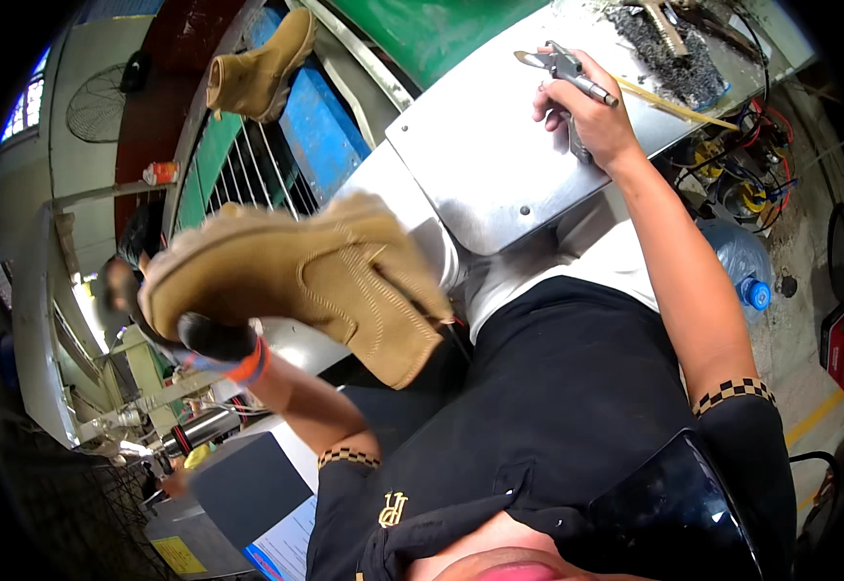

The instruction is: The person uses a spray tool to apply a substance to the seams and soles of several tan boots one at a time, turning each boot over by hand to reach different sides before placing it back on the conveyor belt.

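The left hand (214, 339), gloved dark, has its fingers curled under the sole of a tan boot (315, 281), holding it up at centre left of the frame. The right hand (586, 111), upper right, has its fingers wrapped around a metal air gun (577, 77) over a steel table (480, 165). A second boot (262, 68) sits on a rack at upper left.

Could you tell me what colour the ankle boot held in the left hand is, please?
The suede ankle boot in the gloved left hand is tan, seen best in the head view.
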Demonstrator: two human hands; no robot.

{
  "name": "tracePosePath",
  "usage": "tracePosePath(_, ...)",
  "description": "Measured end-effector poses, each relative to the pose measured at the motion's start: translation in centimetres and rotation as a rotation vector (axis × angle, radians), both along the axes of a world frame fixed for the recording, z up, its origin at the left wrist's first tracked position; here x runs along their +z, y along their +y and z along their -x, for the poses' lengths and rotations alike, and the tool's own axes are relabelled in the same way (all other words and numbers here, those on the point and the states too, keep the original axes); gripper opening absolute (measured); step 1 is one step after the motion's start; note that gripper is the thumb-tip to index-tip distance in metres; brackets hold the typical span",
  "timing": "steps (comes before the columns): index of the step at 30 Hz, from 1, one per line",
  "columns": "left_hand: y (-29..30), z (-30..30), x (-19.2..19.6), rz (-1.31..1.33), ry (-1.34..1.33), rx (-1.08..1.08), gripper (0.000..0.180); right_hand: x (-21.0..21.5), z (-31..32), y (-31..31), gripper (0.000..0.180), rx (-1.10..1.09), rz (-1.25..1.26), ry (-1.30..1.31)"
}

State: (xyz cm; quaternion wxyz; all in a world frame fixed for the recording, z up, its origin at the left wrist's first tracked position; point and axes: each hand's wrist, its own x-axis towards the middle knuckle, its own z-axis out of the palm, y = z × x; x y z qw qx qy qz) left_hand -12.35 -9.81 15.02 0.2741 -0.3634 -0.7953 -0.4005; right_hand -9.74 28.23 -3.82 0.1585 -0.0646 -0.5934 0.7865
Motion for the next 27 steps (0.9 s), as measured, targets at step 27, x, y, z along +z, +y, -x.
tracePosePath(27,7.5,13.7,-4.0,-0.177,-0.347,-0.270,0.068,9.1,2.8,-7.3,0.042,0.352,-0.058,0.382)
